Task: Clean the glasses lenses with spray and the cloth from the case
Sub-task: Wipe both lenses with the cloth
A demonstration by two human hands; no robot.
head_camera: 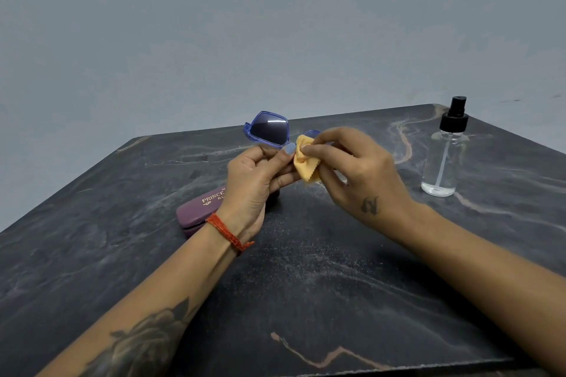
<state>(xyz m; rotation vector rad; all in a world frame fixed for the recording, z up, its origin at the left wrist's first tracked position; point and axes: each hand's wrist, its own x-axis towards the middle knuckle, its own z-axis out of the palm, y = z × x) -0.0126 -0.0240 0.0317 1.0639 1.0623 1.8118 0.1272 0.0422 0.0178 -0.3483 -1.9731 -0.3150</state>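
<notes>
Glasses (269, 129) with a translucent blue frame and dark lenses are held up above the dark marbled table (321, 285), between the two hands. In the head view the left hand (254, 180) grips the frame near its middle, thumb and fingers curled round it, with a blue-painted thumbnail showing; a red thread bracelet (228, 232) circles that wrist. One lens stands clear above the left hand and catches a bright reflection. The right hand (358, 168) pinches a small orange cleaning cloth (304, 162) with a zigzag edge, fingertips pressing it against the other lens, which is mostly hidden behind cloth and fingers. A purple glasses case (199, 211) with gold lettering lies on the table behind the left wrist, partly covered by the hand. A clear spray bottle (444, 159) with a black pump top stands upright on the table, well apart to the right.
</notes>
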